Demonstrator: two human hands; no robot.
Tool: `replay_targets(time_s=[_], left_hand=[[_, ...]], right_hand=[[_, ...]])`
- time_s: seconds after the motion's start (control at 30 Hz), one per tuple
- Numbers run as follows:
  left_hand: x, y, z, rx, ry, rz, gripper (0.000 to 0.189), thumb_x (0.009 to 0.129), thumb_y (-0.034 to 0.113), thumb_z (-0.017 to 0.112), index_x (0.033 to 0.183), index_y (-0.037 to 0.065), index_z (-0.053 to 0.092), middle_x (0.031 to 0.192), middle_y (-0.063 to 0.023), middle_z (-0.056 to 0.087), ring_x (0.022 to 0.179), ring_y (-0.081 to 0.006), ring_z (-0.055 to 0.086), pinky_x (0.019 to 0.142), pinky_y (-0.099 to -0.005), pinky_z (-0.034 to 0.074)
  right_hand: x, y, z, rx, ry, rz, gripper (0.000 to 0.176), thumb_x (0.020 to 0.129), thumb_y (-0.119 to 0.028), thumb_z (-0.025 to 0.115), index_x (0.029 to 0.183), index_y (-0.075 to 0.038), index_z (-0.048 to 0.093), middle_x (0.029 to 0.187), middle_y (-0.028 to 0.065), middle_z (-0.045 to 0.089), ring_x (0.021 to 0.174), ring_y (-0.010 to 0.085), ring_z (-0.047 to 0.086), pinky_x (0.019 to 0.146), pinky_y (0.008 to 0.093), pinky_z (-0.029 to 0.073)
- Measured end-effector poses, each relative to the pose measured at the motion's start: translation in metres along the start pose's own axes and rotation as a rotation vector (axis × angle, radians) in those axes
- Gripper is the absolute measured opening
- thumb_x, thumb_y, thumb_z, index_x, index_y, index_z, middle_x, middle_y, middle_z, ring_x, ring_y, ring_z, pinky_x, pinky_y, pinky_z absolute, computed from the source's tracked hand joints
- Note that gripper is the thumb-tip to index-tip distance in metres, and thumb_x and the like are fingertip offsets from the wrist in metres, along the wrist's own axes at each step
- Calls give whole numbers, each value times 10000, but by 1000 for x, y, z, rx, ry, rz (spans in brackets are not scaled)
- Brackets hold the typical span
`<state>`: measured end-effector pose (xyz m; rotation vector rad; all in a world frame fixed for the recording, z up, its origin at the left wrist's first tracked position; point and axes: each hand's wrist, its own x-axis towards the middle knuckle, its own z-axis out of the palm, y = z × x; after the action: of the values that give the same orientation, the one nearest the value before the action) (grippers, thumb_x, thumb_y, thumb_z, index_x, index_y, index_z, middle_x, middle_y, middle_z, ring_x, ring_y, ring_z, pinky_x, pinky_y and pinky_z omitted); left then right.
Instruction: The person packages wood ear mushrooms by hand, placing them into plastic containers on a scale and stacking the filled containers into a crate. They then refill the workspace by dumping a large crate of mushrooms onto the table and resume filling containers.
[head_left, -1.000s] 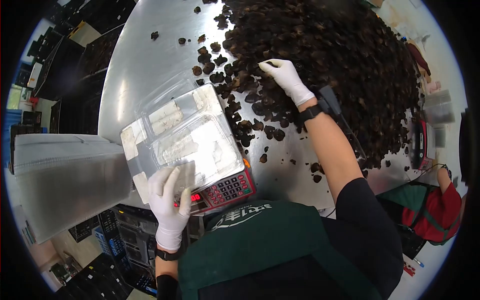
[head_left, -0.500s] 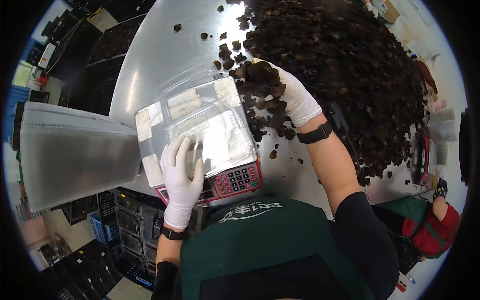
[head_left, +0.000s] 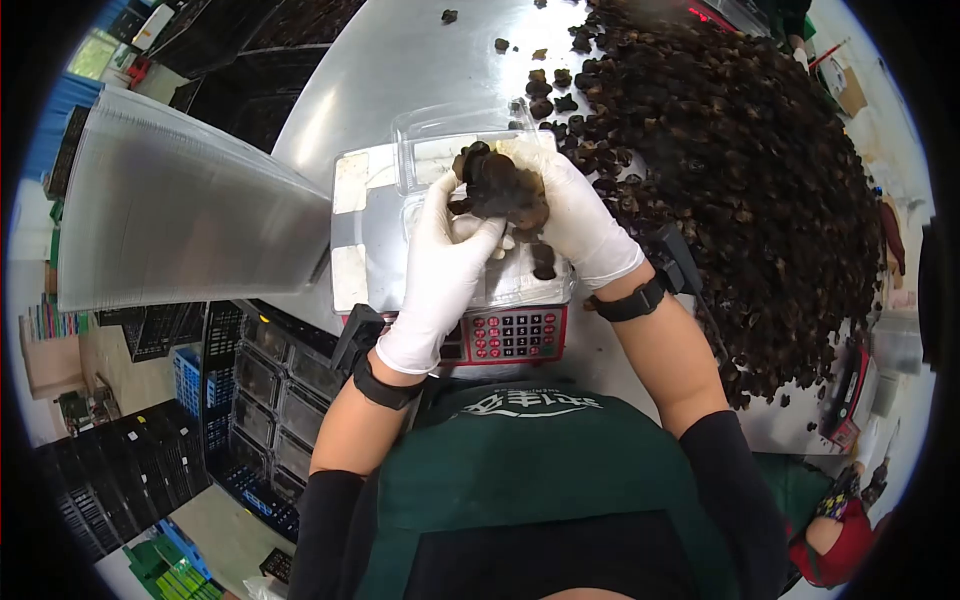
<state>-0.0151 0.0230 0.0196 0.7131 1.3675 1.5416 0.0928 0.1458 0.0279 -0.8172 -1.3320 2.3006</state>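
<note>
My gloved left hand (head_left: 452, 255) and my gloved right hand (head_left: 580, 215) come together over the scale, both closed on a clump of dark brown, fungus-like pieces (head_left: 505, 185). Under them lies a clear plastic container (head_left: 535, 290), its lid part tilted up behind. One dark piece (head_left: 543, 261) is low in the container, near the right hand. The container sits on a scale (head_left: 350, 240) with a red front and a keypad (head_left: 515, 335).
A large heap of dark pieces (head_left: 740, 200) covers the right of the metal table (head_left: 345, 80). Stacked clear containers (head_left: 190, 210) stand at the left. Black crates (head_left: 125, 480) are at lower left. A co-worker in red (head_left: 840, 545) is at lower right.
My right hand has moved from the heap's edge to over the container, bringing dark pieces. My left hand has lifted off the container and closed on the same clump. The view has shifted.
</note>
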Motion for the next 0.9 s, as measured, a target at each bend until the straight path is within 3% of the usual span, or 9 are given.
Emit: replay_targets(time_s=[0.13,0.17,0.27,0.3,0.4,0.57,0.67,0.8,0.9], left_hand=[[-7,10,-7,-47,46,-51,497,925,-14,598,1395,-14,435,961,-77,668,759,-97,636,684,-234,527],[-8,9,-14,-4,2,-30,444,934,-2,597,1365,3,490,1047,-77,660,788,-101,637,701,-238,527],[-16,19,-22,53,4,-40,436,929,-21,582,1357,19,509,1104,-72,644,821,-92,623,714,-228,519],[-20,26,-22,-1,1,-87,493,897,-68,554,1377,30,504,1115,-54,630,835,-72,597,723,-214,508],[-22,20,-30,57,25,-48,585,870,-82,553,1433,42,453,1121,-56,624,814,-62,580,734,-207,505],[-29,28,-33,709,54,178,757,834,-69,640,1518,142,396,752,15,611,639,-45,541,632,-200,478],[-34,35,-32,860,69,189,750,827,-77,638,1507,150,419,737,17,592,615,-43,512,603,-204,451],[-50,39,-16,772,-45,247,603,856,-114,582,1412,117,542,711,8,529,612,-61,487,607,-219,451],[-59,29,-9,760,-94,265,556,860,-108,600,1376,100,572,817,-24,608,667,-84,544,643,-230,475]], right_hand=[[-2,-1,-2,-1,-28,-150,319,1002,-292,514,1147,-53,668,953,43,674,784,109,640,709,257,530],[-4,-4,-1,54,-13,-129,307,1002,-256,507,1120,-27,676,996,43,667,884,107,638,798,252,525],[0,-4,-16,-456,-141,-366,303,1022,-212,485,1134,1,668,1102,59,658,1011,113,614,863,275,511],[-5,-1,-13,-152,-160,-190,307,1019,-204,494,1102,19,688,1126,52,666,985,112,610,868,270,501],[-11,-6,-14,-364,-261,-211,316,1024,-207,487,1112,17,692,1139,48,678,990,113,614,884,263,494],[-25,-4,-13,-823,-98,-450,228,946,-112,581,1122,-10,684,1126,94,702,1002,156,642,918,311,496],[-43,0,-6,-798,90,-670,202,931,-142,619,1072,-22,701,996,101,716,897,187,673,799,301,527],[-81,14,18,-500,8,-290,325,909,-165,651,1212,-48,648,1016,99,704,859,120,657,737,271,537],[-89,39,24,-575,2,-320,405,911,-153,651,1275,12,589,1034,127,695,848,147,655,747,284,541]])
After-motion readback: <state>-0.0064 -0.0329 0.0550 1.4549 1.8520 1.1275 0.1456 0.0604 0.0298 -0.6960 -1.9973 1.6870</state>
